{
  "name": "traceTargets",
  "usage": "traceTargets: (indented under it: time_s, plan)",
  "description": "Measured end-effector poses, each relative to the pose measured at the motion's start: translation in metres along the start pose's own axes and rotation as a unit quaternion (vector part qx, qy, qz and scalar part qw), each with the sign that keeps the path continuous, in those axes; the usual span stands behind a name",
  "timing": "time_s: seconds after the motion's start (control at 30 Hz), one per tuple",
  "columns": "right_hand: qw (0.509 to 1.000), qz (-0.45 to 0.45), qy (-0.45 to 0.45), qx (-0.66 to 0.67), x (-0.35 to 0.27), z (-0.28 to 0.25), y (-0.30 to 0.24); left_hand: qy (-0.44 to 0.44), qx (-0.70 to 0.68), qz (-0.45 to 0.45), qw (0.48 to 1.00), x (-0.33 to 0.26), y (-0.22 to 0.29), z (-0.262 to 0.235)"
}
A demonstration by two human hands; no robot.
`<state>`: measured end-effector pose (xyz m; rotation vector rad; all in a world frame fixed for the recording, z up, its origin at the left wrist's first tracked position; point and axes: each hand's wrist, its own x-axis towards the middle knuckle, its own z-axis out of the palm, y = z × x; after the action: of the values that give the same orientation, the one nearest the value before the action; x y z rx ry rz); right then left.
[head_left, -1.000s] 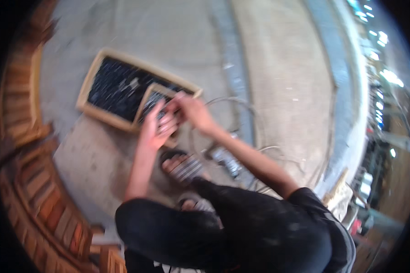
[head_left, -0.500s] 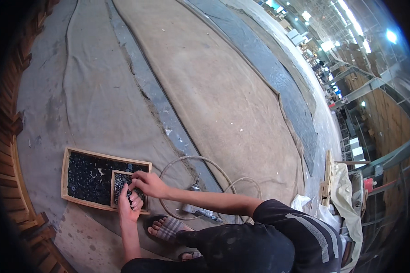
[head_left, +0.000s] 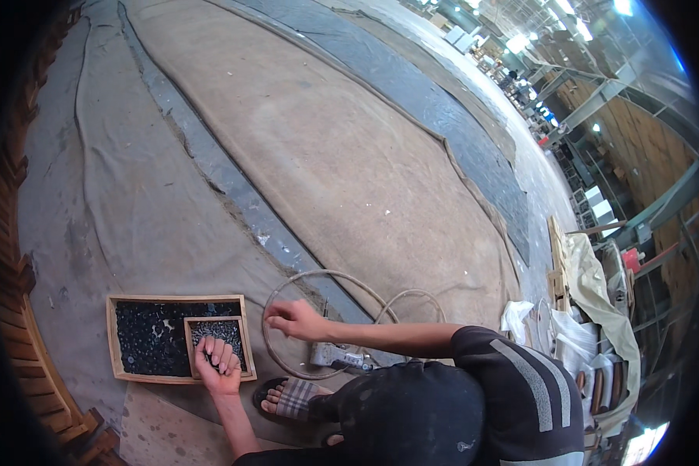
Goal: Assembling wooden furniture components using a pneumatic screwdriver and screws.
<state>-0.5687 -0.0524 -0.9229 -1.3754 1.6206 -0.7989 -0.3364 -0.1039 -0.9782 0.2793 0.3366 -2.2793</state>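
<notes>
Wooden small frame (head_left: 219, 344) lies inside larger wooden tray (head_left: 175, 339) of dark pieces, on grey floor cloth (head_left: 124, 210) | left hand (head_left: 218, 363) rests fingers-spread flat on small frame | right hand (head_left: 295, 319) hovers loosely open, empty, above cable loop (head_left: 330, 276) | sandalled foot (head_left: 287, 398) beside tray.

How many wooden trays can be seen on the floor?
2. The large tray lies on the grey floor cloth; the small tray sits inside its right corner, under the left hand.

Our left hand (head_left: 218, 362) lies flat, fingers spread forward; our right hand (head_left: 295, 319) hovers, loosely curled, palm down.
</notes>
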Motion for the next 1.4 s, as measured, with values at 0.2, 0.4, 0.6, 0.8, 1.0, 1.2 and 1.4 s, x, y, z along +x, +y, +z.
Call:
traceTargets:
  time_s: [0.2, 0.4, 0.6, 0.8, 1.0, 1.2, 1.4]
  plan:
    - [0.906, 0.181, -0.166, 0.346, 0.021, 0.050, -0.027, -0.039, 0.005, 0.009, 0.999, -0.002, -0.010, 0.028]
    - [0.830, 0.262, -0.244, 0.427, 0.009, 0.070, -0.025, -0.066, 0.003, 0.013, 0.998, -0.015, -0.004, 0.019]
    - [0.901, 0.215, -0.248, 0.284, 0.008, 0.067, -0.035, -0.010, 0.027, 0.054, 0.998, -0.026, 0.000, 0.015]
    - [0.923, 0.162, -0.267, 0.225, 0.013, 0.065, -0.028, -0.006, 0.036, 0.053, 0.998, -0.028, -0.010, 0.019]
    - [0.917, 0.169, -0.251, 0.259, 0.010, 0.068, -0.035, -0.009, -0.006, 0.065, 0.998, -0.031, -0.007, 0.014]
    - [0.907, 0.194, -0.284, 0.242, 0.014, 0.079, -0.024, 0.018, -0.032, 0.051, 0.998, -0.038, -0.003, -0.013]
    - [0.910, 0.189, -0.292, 0.225, 0.011, 0.084, -0.013, 0.027, -0.049, 0.056, 0.997, -0.036, -0.002, -0.026]
